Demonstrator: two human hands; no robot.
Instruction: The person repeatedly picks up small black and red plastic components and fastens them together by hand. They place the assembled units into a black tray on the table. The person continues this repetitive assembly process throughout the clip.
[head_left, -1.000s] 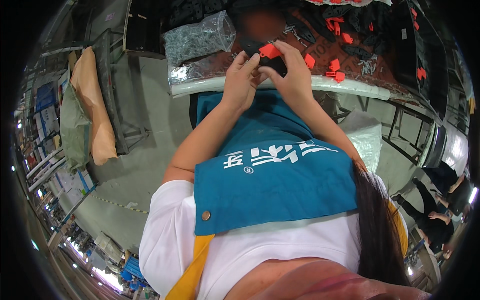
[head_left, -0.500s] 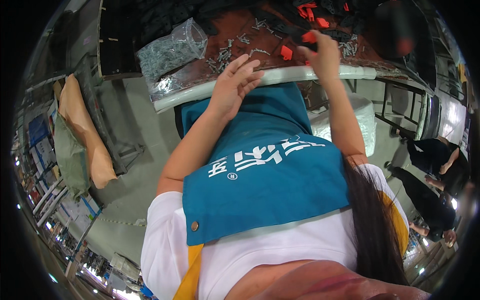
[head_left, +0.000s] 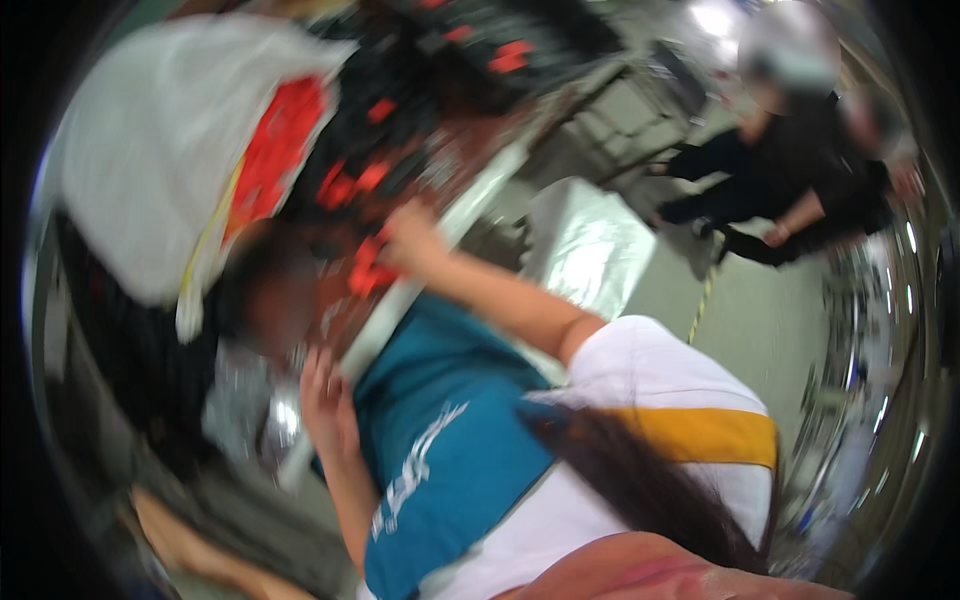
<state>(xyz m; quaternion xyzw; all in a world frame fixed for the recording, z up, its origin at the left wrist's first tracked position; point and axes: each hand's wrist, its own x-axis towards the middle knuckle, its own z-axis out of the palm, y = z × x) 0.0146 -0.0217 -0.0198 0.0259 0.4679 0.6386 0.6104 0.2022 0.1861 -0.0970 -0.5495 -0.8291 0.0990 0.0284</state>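
Everything is smeared by motion. My left hand (head_left: 330,400) is raised at the table's near edge, fingers loosely stretched, with nothing visible in them. Over the table, my right hand (head_left: 412,238) is beside orange-red plastic pieces (head_left: 370,268); its fingertips are too blurred to show whether it holds one. More orange-red pieces (head_left: 345,188) lie among dark parts (head_left: 400,135) further back. Near my left hand is a clear plastic bag (head_left: 240,405).
A white sack (head_left: 170,150) with red contents stands at the left. White wrapping covers the table edge (head_left: 480,195). A wrapped box (head_left: 590,245) sits right of the table. Two people (head_left: 800,170) in dark clothes are at the upper right.
The view has swung round, bringing the white sack into sight and shifting the table leftward. My right hand, earlier at a black and orange-red part, is now beside several orange-red pieces.
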